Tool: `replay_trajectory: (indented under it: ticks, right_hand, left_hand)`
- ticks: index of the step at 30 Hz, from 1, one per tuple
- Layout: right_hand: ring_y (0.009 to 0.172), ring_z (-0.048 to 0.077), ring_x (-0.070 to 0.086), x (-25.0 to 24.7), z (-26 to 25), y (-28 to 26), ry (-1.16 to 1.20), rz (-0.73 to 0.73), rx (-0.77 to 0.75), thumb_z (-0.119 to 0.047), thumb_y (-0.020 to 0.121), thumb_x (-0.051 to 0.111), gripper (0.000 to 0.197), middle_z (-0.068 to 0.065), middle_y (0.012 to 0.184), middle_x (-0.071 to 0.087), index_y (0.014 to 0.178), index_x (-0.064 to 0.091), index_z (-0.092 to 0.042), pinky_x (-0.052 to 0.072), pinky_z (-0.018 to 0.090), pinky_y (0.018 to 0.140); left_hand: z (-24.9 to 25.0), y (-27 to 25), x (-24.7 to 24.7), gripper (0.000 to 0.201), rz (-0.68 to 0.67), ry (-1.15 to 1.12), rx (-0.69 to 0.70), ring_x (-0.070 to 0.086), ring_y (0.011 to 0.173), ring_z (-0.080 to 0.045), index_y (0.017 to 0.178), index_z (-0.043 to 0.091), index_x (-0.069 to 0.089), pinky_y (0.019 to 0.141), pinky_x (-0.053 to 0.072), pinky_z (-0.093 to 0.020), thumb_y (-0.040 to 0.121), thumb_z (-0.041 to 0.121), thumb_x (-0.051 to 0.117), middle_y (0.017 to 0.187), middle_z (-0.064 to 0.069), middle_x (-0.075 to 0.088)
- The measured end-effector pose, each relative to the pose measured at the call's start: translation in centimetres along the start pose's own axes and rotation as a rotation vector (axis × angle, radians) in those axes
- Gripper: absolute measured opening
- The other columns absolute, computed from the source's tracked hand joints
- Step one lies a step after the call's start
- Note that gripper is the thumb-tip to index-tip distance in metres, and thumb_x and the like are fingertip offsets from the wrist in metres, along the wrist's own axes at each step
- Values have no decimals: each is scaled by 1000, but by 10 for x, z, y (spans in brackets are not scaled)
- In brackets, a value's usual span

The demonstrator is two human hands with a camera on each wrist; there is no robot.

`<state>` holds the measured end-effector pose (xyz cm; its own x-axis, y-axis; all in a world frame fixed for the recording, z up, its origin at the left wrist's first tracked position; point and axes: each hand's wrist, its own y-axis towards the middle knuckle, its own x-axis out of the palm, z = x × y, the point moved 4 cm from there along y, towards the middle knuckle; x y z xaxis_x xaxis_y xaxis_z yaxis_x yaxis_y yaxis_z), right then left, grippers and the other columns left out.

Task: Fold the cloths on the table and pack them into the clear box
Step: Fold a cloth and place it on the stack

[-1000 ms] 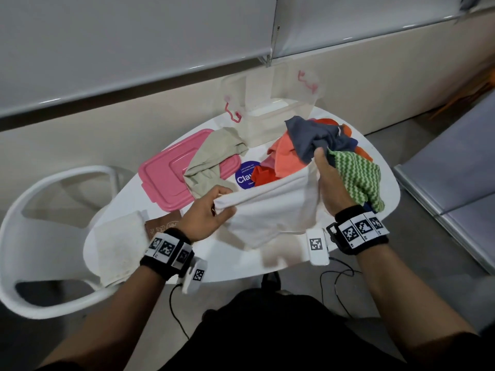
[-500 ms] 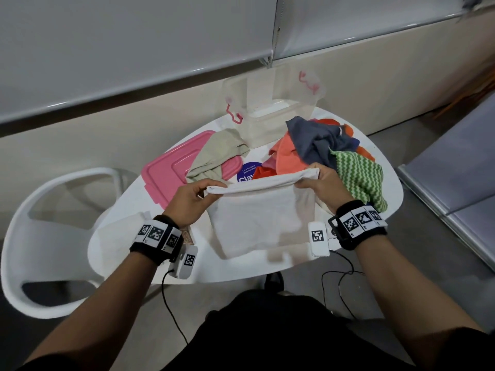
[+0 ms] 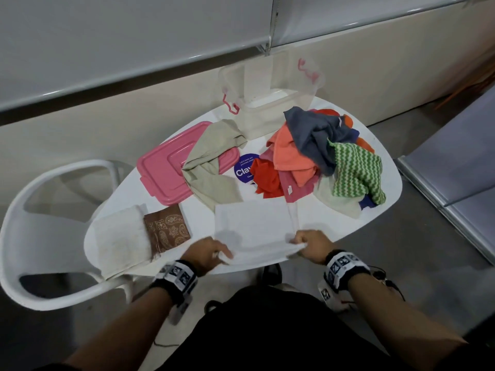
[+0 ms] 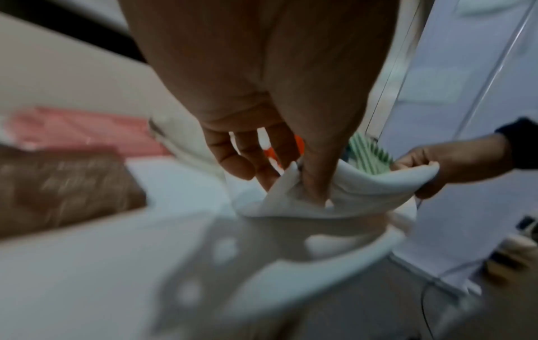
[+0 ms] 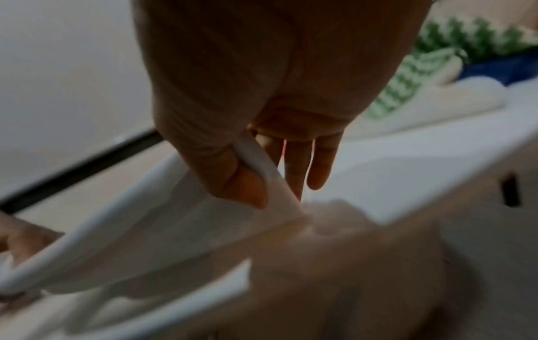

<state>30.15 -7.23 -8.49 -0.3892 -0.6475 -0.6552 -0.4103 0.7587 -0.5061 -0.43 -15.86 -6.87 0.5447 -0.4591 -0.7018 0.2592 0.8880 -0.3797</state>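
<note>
A white cloth [image 3: 254,226] lies spread on the near part of the white table [image 3: 375,210]. My left hand [image 3: 211,254] pinches its near left corner, seen close in the left wrist view as the white cloth [image 4: 294,197] between thumb and fingers. My right hand [image 3: 308,243] pinches the near right corner, with the white cloth [image 5: 262,170] held by the thumb. The clear box [image 3: 267,103] stands at the far edge, open. A heap of coloured cloths [image 3: 316,153] lies before it on the right, and a beige cloth [image 3: 211,162] on the left.
A pink lid [image 3: 163,167] lies left of centre under the beige cloth. A folded cream cloth [image 3: 120,242] and a brown patterned cloth [image 3: 166,231] sit at the table's left end. A white chair [image 3: 40,210] stands left; a grey bench [image 3: 460,156] right.
Both hands have drawn the white cloth down from mid-air toward me, and it now lies flat on the table with its near edge at the table's front.
</note>
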Motion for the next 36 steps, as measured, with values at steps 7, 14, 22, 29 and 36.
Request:
replay_trajectory:
  ticks: [7,14,22,29,36]
  right_hand:
    - [79,22,55,20,18,0,-115,-49,102,-19,78,64,29,-4,75,57,61,42,-26,38,29,65]
    - [70,4,56,-12,-3,16,57,71,58,-2,72,65,32,-14,72,60,59,40,-19,35,12,57]
    - [68,14,54,-5,6,23,222,13,102,-11,75,73,27,-5,72,59,67,50,-24,39,26,61]
    - [91,27,62,-7,18,42,486,201,273,-31,85,62,28,8,97,69,105,55,-13,47,35,82]
    - [109,35,58,-2,21,65,469,284,423,-29,100,47,36,20,118,61,132,41,-12,40,33,87]
  left_hand:
    - [-19,0,37,12,32,-219,-166,65,80,-2,74,42,68,74,50,-21,70,37,58,83,16,72]
    - [-12,29,8,14,203,-289,-254,52,55,3,82,25,67,54,34,-10,81,11,68,58,18,59]
    - [-20,40,13,6,205,-422,-250,57,78,-3,83,29,60,70,40,-15,81,23,61,84,12,65]
    - [-36,52,12,22,456,-475,-304,63,81,-10,100,32,61,70,48,-24,84,47,56,92,8,68]
    - [-33,87,-1,22,594,-456,-398,61,79,-24,115,18,61,74,46,-29,94,28,61,91,-4,66]
